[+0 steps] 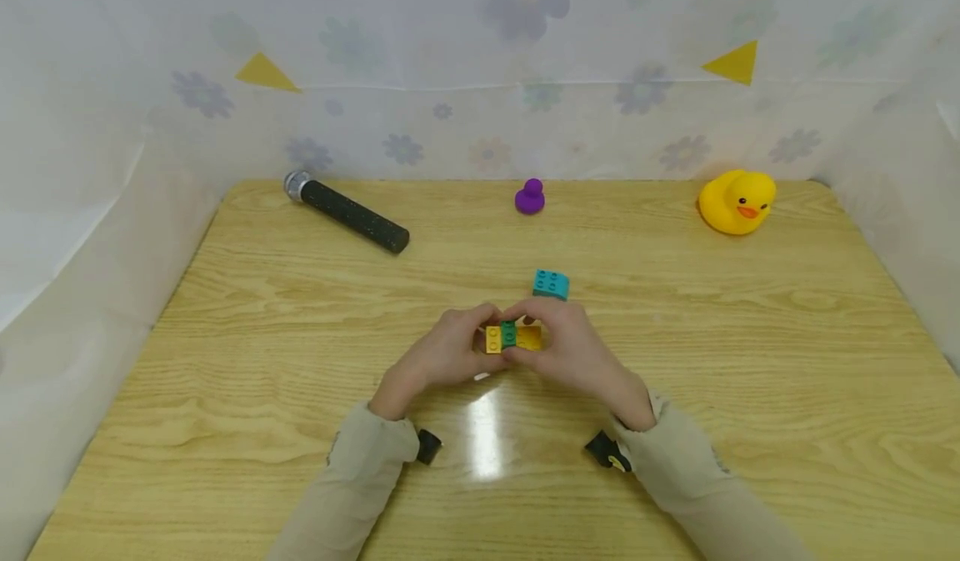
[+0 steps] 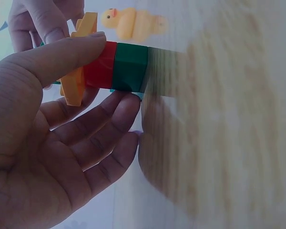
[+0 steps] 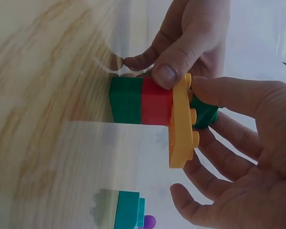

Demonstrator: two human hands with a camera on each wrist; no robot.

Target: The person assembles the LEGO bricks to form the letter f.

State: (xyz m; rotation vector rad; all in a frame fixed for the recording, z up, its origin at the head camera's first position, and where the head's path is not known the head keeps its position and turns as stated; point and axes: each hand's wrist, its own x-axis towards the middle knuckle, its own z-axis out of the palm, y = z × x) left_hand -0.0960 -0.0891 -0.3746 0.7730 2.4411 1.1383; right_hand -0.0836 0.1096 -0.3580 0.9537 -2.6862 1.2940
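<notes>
Between the hands stands an upright stack of toy building blocks: a green block [image 3: 126, 100] at the bottom, a red block [image 3: 156, 101] on it, then a longer yellow block [image 3: 181, 136] that overhangs. Another green block [image 1: 509, 333] sits at the yellow block's studded top. My left hand [image 1: 450, 348] grips the stack, its thumb across the red block [image 2: 101, 67] and its fingers behind. From the other side, my right hand [image 1: 573, 344] pinches the upper green block [image 3: 205, 113] between thumb and fingers. A teal block [image 1: 551, 283] lies just beyond the right hand.
At the back of the wooden table [image 1: 225, 378] are a black microphone [image 1: 352, 215] on the left, a small purple toy [image 1: 530, 198] in the middle and a yellow rubber duck [image 1: 737, 202] on the right. A white flowered curtain [image 1: 450, 36] hangs behind.
</notes>
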